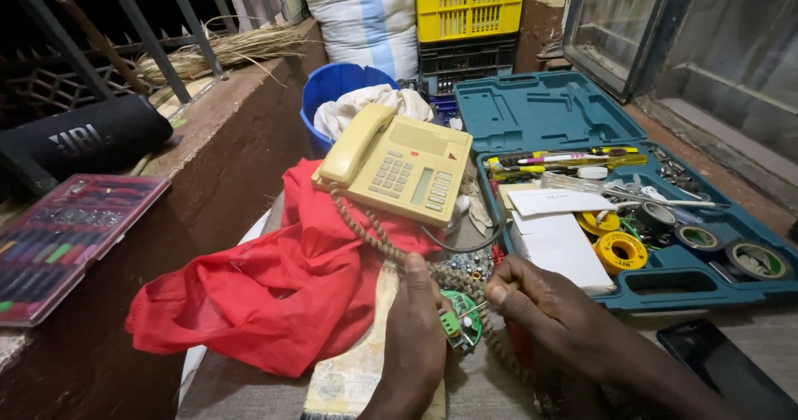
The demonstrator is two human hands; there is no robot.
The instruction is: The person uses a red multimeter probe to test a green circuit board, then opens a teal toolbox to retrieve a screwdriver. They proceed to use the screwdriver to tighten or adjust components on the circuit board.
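Note:
My left hand (416, 337) grips a small round green circuit board (460, 320) near the bottom centre. My right hand (540, 299) pinches a thin metal tool (480, 306) whose tip touches the board. A beige desk telephone (399, 167) rests on a red cloth (283, 287) just beyond my hands. Its coiled beige cord (370, 233) runs down toward my left hand. A second circuit board (465, 264) lies between the phone and my hands.
An open teal tool case (540, 112) at right holds screwdrivers, white paper and tape rolls (619, 251). A dark phone (723, 370) lies at bottom right. A blue bucket (341, 83), yellow crate (470, 4), black speaker (83, 142) and red bit case (66, 237) surround the spot.

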